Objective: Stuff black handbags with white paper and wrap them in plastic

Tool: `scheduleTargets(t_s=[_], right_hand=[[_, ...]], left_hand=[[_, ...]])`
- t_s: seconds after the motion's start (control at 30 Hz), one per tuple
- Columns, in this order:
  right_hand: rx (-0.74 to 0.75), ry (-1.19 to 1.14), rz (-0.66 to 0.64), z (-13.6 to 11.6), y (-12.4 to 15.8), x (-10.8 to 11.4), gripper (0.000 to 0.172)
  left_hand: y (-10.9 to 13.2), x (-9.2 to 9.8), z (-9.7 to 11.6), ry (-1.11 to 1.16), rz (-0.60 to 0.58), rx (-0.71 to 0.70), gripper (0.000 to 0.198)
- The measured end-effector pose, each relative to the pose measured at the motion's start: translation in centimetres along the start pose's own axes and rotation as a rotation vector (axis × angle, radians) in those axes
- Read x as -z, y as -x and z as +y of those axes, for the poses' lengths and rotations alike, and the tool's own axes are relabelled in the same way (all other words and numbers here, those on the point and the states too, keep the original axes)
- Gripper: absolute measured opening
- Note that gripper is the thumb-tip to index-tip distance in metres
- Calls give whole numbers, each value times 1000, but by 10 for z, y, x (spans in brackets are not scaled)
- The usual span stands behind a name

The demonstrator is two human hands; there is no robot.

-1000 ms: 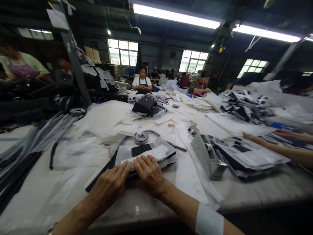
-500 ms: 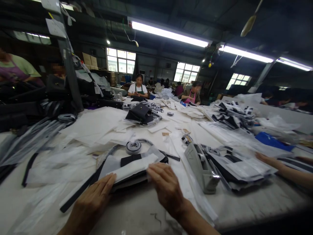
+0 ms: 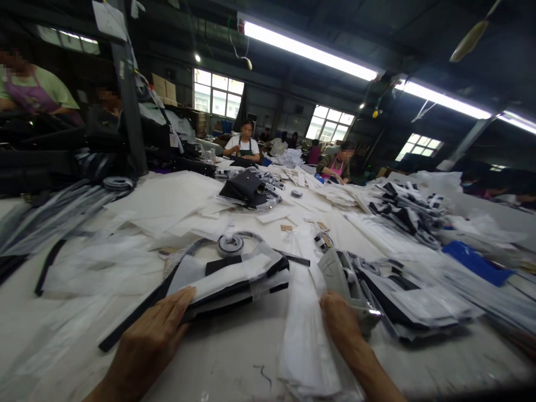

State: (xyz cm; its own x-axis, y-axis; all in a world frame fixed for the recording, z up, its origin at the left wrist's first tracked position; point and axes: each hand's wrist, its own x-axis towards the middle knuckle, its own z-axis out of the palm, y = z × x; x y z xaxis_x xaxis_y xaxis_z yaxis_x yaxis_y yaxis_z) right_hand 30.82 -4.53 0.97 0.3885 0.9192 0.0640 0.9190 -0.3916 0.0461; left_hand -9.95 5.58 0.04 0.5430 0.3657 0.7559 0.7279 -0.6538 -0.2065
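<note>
My left hand [image 3: 148, 335] grips the near left end of a folded black bundle [image 3: 234, 301], fingers together on top and the thumb low at its side. White padding or paper covers the bundle's upper face, and a shiny clear band crosses its right part. My right hand [image 3: 341, 321] is at the near left side of a grey tape dispenser [image 3: 341, 271], overlapping it in view; its fingers are blurred and mostly hidden. A coiled grey strap [image 3: 230, 244] lies behind the bundle. Long white sheets in clear film [image 3: 307, 335] lie between the hands.
Another wrapped black bundle [image 3: 422, 298] lies right of the dispenser. Behind are a black bag [image 3: 245, 188], white sheets [image 3: 163, 195], and a blue piece [image 3: 477, 262]. A metal post [image 3: 128, 106] rises at the left. People sit across the table; a blurred co-worker's arm shows at far right.
My right hand has left the bundle's right end and moved right to the tape dispenser. My left hand stays on the bundle. The co-worker's hand at the right has withdrawn from the other bundle.
</note>
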Motion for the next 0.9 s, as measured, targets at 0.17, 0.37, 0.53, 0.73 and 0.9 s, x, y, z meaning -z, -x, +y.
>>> scheduleTargets(t_s=[0.17,0.37,0.53,0.73,0.9], right_hand=[[-13,-35,-5,5,-8,17,17],[-59,-282,27,12,-15,56,15],[252,-617,-7,-35,-9,73,16],[663,-782,-109,-139,38,21,6],[707,-745,-142,-143,53,-5,8]], left_hand=[[0,1,1,13,6,29,36],[2,0,-1,87,-5,110,38],[-6,7,-2,131,-15,190,38],[-16,13,-3,204,-31,284,42],[-19,16,-5,235,-71,334,43]])
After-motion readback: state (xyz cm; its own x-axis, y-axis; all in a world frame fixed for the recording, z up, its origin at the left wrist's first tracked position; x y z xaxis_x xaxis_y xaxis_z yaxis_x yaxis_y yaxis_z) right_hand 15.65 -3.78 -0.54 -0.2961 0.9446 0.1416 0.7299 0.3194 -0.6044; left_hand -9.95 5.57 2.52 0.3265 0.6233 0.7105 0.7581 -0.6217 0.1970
